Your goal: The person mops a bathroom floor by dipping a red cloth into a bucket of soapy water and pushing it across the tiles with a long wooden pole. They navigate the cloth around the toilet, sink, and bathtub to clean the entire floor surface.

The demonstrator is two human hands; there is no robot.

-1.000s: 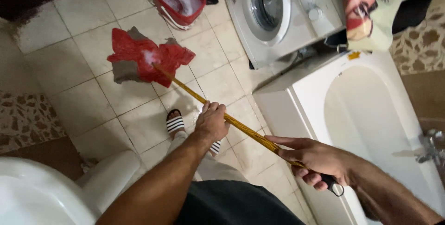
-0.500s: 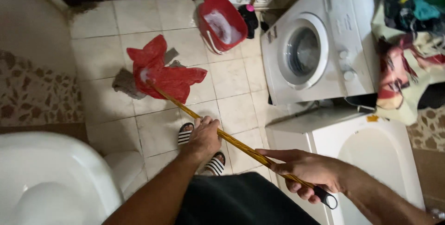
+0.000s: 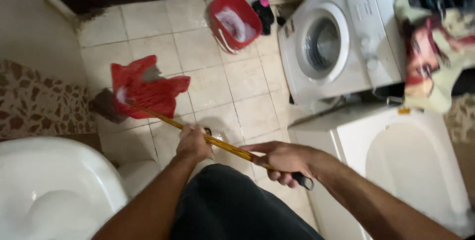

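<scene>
Gripping the yellow mop handle [image 3: 217,143], the left hand [image 3: 192,143] wraps it ahead of the right hand [image 3: 282,161]. That one clasps the black end. Beyond the left hand, the red cloth [image 3: 143,91] lies on the tiled floor [image 3: 237,91].

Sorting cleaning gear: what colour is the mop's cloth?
Red, with grey patches, the cloth shows clearly in the head view.

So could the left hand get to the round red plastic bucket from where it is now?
Probably not: the left hand grips the yellow mop handle, and the bucket stands across several floor tiles.
</scene>
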